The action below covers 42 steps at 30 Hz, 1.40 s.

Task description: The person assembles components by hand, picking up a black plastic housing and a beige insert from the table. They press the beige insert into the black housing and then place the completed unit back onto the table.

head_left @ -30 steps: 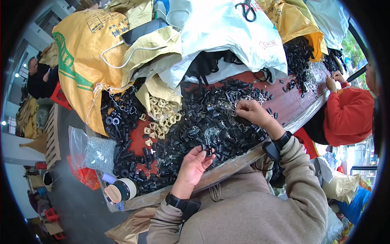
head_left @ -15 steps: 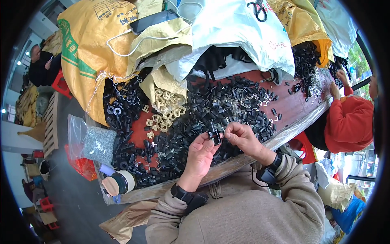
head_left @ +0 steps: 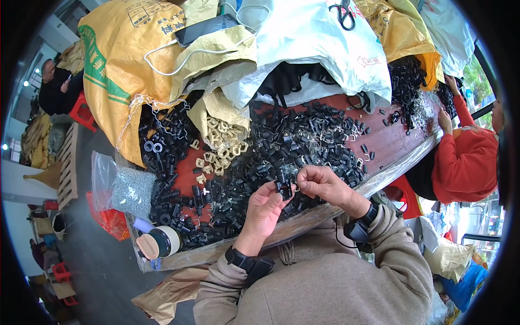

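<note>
Between the thumb and fingers of my left hand (head_left: 263,211) is a small black plastic fitting (head_left: 283,185), raised just over the table's near side. My right hand (head_left: 325,185) comes in close from the right, thumb and forefinger pinched at the fitting's edge. Something small and light shows at those fingertips, too small to name. Below and beyond both hands spreads a heap of loose black plastic parts (head_left: 303,132), with thin metal wire clips (head_left: 355,130) among them. Cream-coloured rings (head_left: 219,157) spill from a paper sack left of the heap.
A yellow woven sack (head_left: 116,65) and a white sack (head_left: 325,49) line the far side. At the left stand a bag of small screws (head_left: 132,192) and a jar with a pinkish lid (head_left: 149,246). A co-worker in red (head_left: 468,162) reaches into parts at the right.
The black fitting has turned and sits slightly lower in my left hand. My right fingers have shifted a little left, toward it. The co-worker's arm has reached farther away.
</note>
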Available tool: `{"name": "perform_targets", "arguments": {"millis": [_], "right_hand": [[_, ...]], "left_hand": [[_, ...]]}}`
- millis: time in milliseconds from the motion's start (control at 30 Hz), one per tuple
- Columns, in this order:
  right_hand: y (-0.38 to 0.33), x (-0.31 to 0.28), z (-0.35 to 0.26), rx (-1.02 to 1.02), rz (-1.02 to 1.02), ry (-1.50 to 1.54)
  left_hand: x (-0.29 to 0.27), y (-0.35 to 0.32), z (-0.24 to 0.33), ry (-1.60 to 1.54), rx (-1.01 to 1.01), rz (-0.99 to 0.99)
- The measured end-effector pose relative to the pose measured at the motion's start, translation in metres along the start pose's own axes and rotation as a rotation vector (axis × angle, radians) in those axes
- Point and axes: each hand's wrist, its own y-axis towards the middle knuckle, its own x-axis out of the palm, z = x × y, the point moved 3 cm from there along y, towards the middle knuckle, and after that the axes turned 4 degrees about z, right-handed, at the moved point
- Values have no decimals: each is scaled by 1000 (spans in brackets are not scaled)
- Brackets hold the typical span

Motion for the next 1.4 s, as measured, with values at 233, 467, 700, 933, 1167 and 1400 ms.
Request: {"name": "perform_targets", "arguments": {"millis": [233,467,700,933,1167,1400], "right_hand": [[-7,-6,-5,-138,13,-216],[-15,12,-35,-415,67,-556],[-17,24,-39,-753,40,-958],[-16,26,-39,-798,-23,-1138],[-15,29,-35,-749,-19,-1121],[-5,22,-9,32,24,-257]], "left_hand": [[-1,-6,-3,11,-37,52],[-2,-11,-7,-40,-160,103],[1,-14,-7,34,-190,115],[0,-15,-7,109,-205,124],[-4,-16,-6,64,-224,139],[-8,-16,6,113,-230,134]]}}
